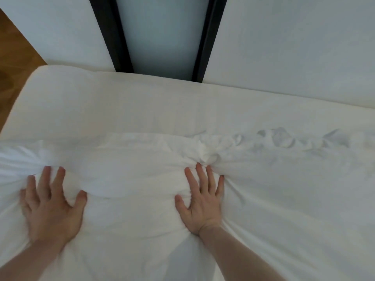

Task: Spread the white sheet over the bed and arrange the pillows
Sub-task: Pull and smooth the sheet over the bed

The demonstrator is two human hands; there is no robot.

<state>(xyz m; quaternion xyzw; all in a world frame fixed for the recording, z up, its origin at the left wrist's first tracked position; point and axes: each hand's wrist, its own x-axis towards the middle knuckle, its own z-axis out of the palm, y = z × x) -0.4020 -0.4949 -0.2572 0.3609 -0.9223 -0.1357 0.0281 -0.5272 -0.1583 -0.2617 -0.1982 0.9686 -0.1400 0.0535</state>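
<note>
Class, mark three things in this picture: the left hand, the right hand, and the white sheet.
left hand (51, 207), head view, back of the hand.
right hand (200, 205), head view, back of the hand.
white sheet (132, 179), head view, smooth stretch between the hands.

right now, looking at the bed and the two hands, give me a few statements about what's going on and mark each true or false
1. Both hands lie flat with spread fingers on the white sheet. True: the left hand and right hand press it with straight fingers.
2. The sheet already covers the whole mattress. False: its bunched edge stops partway, and the far strip of mattress is bare.
3. The sheet's edge is crumpled to the right of the right hand. True.
4. A pillow lies between the hands. False: no pillow is in view.
5. Wooden floor shows at the upper left. True.
</note>
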